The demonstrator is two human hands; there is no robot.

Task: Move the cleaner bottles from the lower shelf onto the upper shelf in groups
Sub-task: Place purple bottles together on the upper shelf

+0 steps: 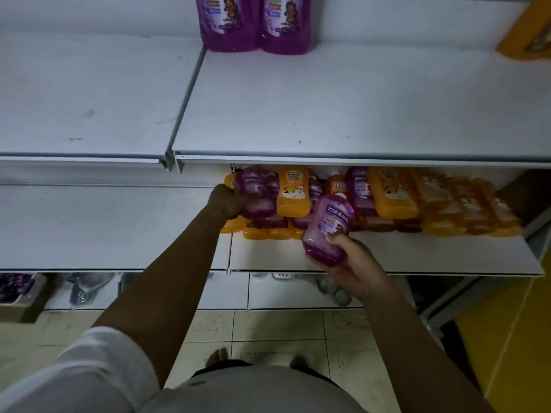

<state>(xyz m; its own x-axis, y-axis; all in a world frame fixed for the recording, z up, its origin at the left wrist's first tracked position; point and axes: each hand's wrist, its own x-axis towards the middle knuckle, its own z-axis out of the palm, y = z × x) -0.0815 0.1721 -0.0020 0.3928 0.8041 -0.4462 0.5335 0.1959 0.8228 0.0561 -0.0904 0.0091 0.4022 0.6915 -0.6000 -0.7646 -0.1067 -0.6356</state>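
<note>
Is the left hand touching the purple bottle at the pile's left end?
Touching. The head view shows the left hand gripping the purple bottle, fingers curled over its front.

Dim light falls on a pale, speckled tile floor (277, 332) beside a yellow surface (512, 338).

Below you lies a pale tiled floor (277, 332), speckled with dark spots. At its far left edge you see a cardboard tray (28, 307) holding small purple packs (13, 286), too blurred to read. Right of the tray, along the same far edge of the floor, clear plastic items (85, 286) lie heaped. Further right along that edge sit a small white fitting (281, 275) and a round grey object (343, 298). A yellow panel (512, 338) runs along the floor's right side. High above the floor, in the top right corner, you catch part of an orange box (527, 28).
</note>
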